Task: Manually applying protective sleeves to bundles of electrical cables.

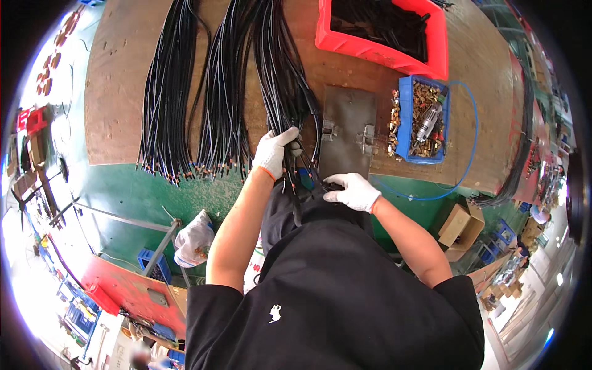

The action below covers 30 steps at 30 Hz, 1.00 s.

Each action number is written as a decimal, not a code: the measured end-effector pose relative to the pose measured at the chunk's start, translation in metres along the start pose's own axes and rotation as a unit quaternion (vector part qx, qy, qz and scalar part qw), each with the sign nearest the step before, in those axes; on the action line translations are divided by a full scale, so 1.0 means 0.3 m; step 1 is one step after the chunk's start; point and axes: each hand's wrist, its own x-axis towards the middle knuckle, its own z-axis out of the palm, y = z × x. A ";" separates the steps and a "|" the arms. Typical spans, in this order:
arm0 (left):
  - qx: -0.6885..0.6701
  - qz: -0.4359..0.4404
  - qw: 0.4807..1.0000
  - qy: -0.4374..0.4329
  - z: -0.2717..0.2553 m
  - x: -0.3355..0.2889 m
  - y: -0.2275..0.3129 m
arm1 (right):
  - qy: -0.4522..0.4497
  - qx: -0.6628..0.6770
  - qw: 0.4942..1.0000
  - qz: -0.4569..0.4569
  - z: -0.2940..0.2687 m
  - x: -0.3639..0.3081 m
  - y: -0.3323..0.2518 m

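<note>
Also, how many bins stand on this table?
2: the red bin at the far side, and the blue bin nearer, right of the metal plate. Others may be beyond the picture.

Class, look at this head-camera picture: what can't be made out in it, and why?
All in the head view:
- Far ends of the black cables: cut off by the top edge.
- Cable parts inside the left grip: hidden by the glove.
- Whether the right grip pinches a cable: too small, dark on dark.
- Bottom of the blue tray: covered by metal fittings.
</note>
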 end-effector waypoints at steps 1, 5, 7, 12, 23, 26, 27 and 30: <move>-0.011 -0.005 1.000 -0.007 -0.006 0.000 -0.002 | -0.003 0.042 0.999 -0.015 0.031 0.014 -0.003; 0.000 -0.012 1.000 -0.003 -0.007 -0.002 0.005 | -0.033 0.208 0.977 0.018 0.058 0.086 -0.028; 0.029 -0.004 1.000 0.004 -0.005 -0.012 0.007 | 0.053 0.181 0.981 -0.043 0.062 0.137 -0.072; 0.108 0.019 0.993 0.047 -0.055 -0.043 0.052 | 0.156 -0.002 0.986 -0.054 -0.012 0.323 -0.287; -0.015 -0.039 0.999 -0.022 -0.161 -0.029 0.119 | 0.185 0.287 0.939 -0.043 -0.076 0.575 -0.339; -0.006 -0.048 0.997 -0.056 -0.174 -0.010 0.113 | 0.169 0.163 0.963 -0.136 -0.055 0.494 -0.259; -0.012 -0.059 0.997 -0.055 -0.179 -0.002 0.107 | 0.164 0.124 0.970 -0.131 -0.048 0.455 -0.234; -0.026 -0.071 0.996 -0.052 -0.158 -0.002 0.100 | 0.128 -0.025 0.988 -0.078 -0.049 0.309 -0.240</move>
